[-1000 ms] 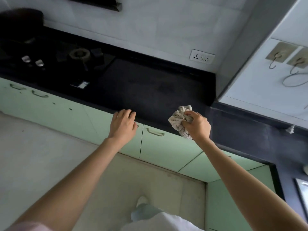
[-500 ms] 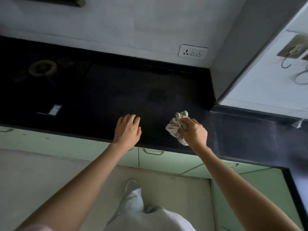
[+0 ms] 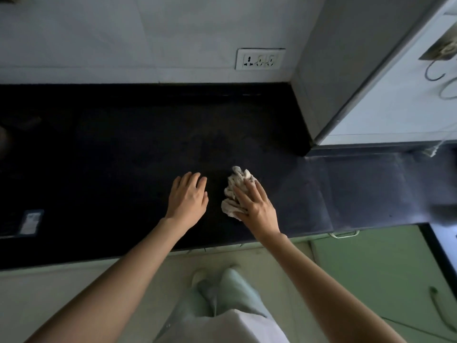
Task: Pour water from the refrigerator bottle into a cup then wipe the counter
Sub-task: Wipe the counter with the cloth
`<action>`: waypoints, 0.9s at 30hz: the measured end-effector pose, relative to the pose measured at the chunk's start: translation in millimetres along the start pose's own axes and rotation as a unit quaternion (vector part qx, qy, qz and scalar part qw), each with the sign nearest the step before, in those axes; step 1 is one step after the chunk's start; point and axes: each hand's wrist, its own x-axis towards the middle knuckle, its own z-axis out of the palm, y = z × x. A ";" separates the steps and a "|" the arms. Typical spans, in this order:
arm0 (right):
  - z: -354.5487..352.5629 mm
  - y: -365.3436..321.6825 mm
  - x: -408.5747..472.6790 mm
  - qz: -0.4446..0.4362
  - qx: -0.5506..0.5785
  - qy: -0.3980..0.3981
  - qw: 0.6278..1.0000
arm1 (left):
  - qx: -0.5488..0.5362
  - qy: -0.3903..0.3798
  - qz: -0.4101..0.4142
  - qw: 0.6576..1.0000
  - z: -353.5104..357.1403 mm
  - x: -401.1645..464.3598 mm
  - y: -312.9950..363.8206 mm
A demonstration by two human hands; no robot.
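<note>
A crumpled whitish cloth [image 3: 233, 194] lies on the black counter [image 3: 123, 157] near its front edge. My right hand [image 3: 257, 206] presses down on the cloth with its fingers laid straight over it. My left hand [image 3: 189, 198] rests flat on the counter just left of the cloth, holding nothing. No bottle or cup is in view.
A wall socket [image 3: 259, 59] sits above the counter's back edge. A white wall corner [image 3: 346, 95] juts out at the right, with hooks [image 3: 435, 73] on it. A small label [image 3: 31, 221] lies at the far left. Green cabinet doors [image 3: 371, 268] are below.
The view has tilted down and closer to the counter. My right hand has lowered the cloth onto the counter and flattened over it. My left hand moved from the edge onto the counter top.
</note>
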 end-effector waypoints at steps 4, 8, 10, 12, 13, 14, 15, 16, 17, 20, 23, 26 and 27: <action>13.9 2.6 11.6 0.007 -0.025 0.014 1.000 | -0.006 -0.021 0.000 1.000 13.2 10.1 7.4; 9.9 32.9 51.1 0.051 -0.012 0.008 0.999 | -0.006 -0.032 -0.018 0.999 21.5 11.5 10.3; 0.2 60.5 77.1 0.080 0.001 -0.016 0.997 | -0.005 -0.033 -0.022 0.999 24.4 9.3 11.6; -7.9 91.2 104.5 0.091 0.000 -0.036 0.995 | 0.000 -0.038 -0.029 0.999 26.7 6.9 12.8; -11.1 104.7 118.1 0.090 0.000 -0.045 0.995 | 0.001 -0.041 -0.034 0.999 27.6 6.1 13.3; -13.6 115.2 130.7 0.089 0.003 -0.056 0.994 | 0.002 -0.044 -0.039 0.998 28.5 5.5 13.9; -15.2 122.3 141.0 0.092 0.007 -0.069 0.993 | 0.003 -0.045 -0.045 0.998 29.1 5.1 14.6; -15.9 125.2 147.7 0.097 0.008 -0.080 0.992 | 0.003 -0.047 -0.049 0.998 29.6 5.2 15.0; -15.2 125.4 150.1 0.099 0.003 -0.085 0.991 | 0.005 -0.049 -0.053 0.997 30.1 5.6 15.5; -11.5 114.6 131.0 0.064 -0.001 -0.077 0.995 | 0.002 -0.054 -0.059 0.997 32.1 6.6 18.1; -7.3 90.7 85.6 -0.008 0.015 -0.033 0.999 | -0.005 -0.057 -0.057 0.997 35.0 6.2 20.4; -3.1 64.3 37.5 -0.055 0.018 0.007 0.998 | -0.002 -0.057 -0.050 0.997 40.1 2.8 21.9; -2.9 61.5 28.2 -0.060 0.019 0.002 0.998 | 0.001 -0.059 -0.048 0.997 42.0 1.6 22.2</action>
